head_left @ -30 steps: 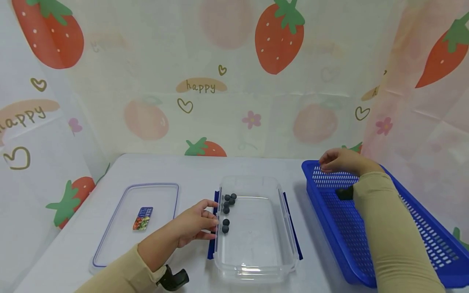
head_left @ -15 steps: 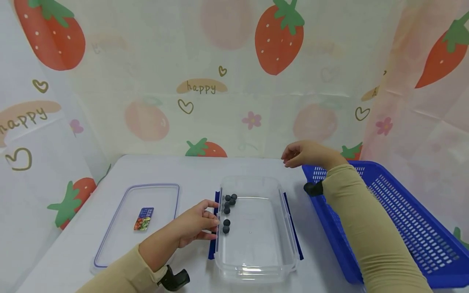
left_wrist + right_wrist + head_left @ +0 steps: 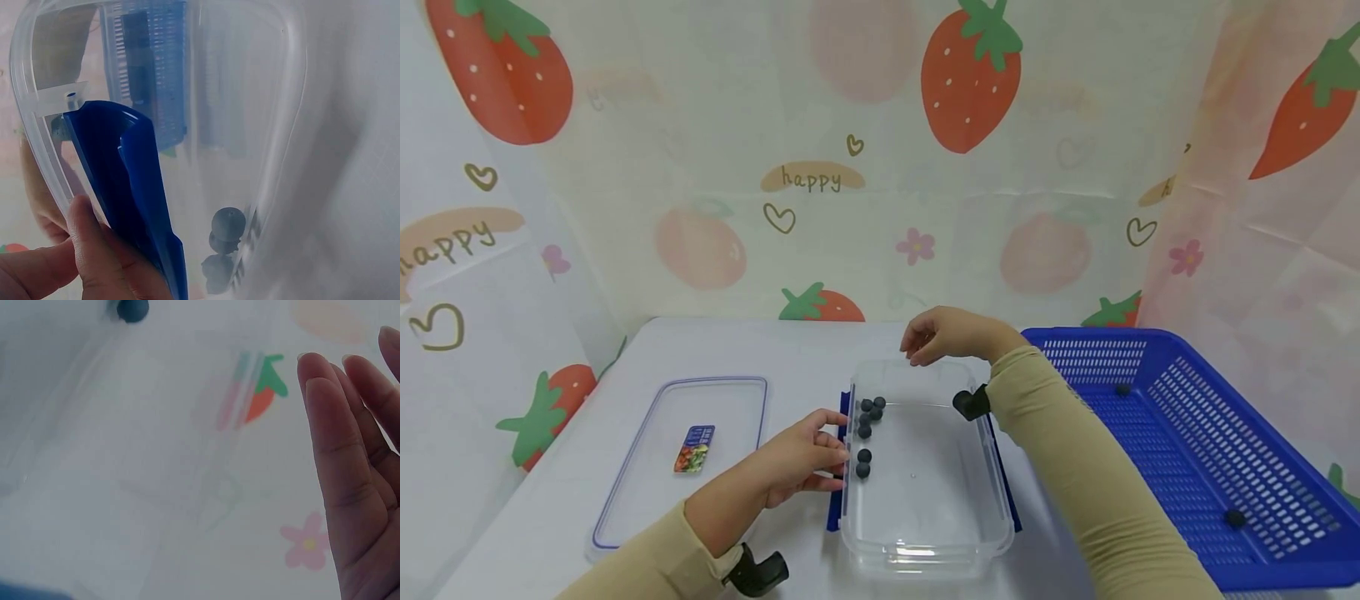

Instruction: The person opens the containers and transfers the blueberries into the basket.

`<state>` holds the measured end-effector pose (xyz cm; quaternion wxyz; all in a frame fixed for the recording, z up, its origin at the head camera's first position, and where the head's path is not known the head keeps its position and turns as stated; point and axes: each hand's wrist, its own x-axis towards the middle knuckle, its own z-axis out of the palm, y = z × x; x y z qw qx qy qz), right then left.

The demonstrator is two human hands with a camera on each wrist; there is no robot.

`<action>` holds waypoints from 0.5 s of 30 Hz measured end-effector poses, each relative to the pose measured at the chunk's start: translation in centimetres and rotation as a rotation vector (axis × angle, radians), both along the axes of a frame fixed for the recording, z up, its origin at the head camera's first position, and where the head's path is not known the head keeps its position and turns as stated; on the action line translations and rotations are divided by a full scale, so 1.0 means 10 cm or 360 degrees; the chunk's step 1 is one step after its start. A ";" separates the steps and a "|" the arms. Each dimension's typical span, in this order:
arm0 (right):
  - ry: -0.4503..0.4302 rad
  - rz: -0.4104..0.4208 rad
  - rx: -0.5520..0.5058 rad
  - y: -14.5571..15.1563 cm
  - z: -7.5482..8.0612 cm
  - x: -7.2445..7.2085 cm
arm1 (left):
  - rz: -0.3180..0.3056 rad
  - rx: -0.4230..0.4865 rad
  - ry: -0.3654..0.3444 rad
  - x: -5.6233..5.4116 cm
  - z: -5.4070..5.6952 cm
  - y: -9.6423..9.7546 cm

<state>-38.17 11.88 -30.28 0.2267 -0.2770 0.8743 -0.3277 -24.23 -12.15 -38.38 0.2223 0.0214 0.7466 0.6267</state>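
A clear plastic box (image 3: 917, 552) with blue side latches stands mid-table, several dark blueberries (image 3: 864, 432) along its left inner wall. My left hand (image 3: 805, 457) holds the box's left side by the rim and blue latch (image 3: 134, 181). Above the box's far end is my right hand (image 3: 958, 335), palm down with fingers bent loosely. In the right wrist view no berry shows at the fingertips (image 3: 334, 406). Two more blueberries lie in the blue basket (image 3: 1097, 335) on the right, one near its far end and one near its front.
Left of the box lies its flat clear lid (image 3: 715, 380) with a colourful label (image 3: 694, 448) on it. The basket's raised walls flank the right arm. A strawberry-print curtain (image 3: 842, 242) closes off the back and sides.
My right hand has moved left from over the basket to above the box's far end, uncovering the two berries in the basket. My left hand stays on the box.
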 end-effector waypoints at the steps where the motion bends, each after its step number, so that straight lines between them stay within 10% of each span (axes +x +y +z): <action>1: -0.0001 0.0011 0.0017 -0.05 -0.03 0.00 | 0.0001 0.0001 -0.0001 0.00 0.00 0.00; 15: -0.0086 0.0079 0.0053 -0.37 -0.49 0.04 | 0.0015 -0.0017 -0.0015 0.01 0.01 0.00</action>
